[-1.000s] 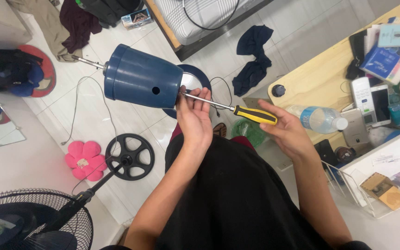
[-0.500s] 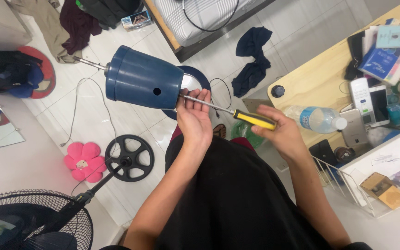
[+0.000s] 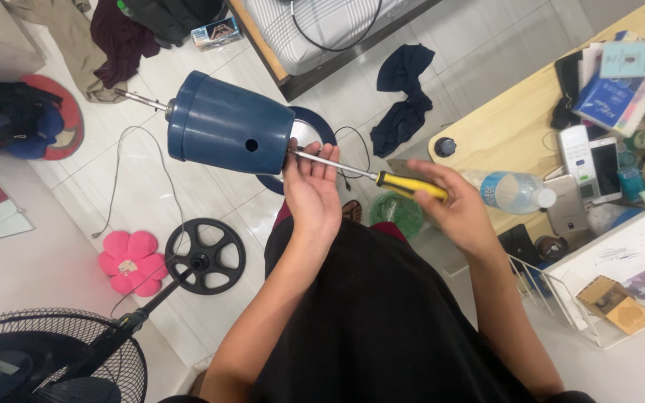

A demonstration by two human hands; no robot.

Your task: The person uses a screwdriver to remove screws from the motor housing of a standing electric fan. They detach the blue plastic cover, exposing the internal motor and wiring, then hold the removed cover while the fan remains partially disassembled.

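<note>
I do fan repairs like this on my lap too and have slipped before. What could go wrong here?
The screwdriver tip works right beside the left hand that steadies the blue motor housing; a slip might jab the fingers. The housing is held in the air by one hand only, so it may twist or drop. A loosened screw could fall to the cluttered floor and be hard to find.

Dark blue fan motor housing (image 3: 229, 133) w/ silver shaft; screwdriver (image 3: 382, 179) w/ yellow-and-black handle, silver shank. Pink flower cushion (image 3: 130, 262) w/ lighter centre, black wheel-shaped base (image 3: 206, 256), black fan grille (image 3: 46, 358), all on white tile floor (image 3: 151, 201). Pale wood table (image 3: 516, 123), clear bottle (image 3: 513, 191) w/ blue label, white cap; black clothing in lap.
</note>
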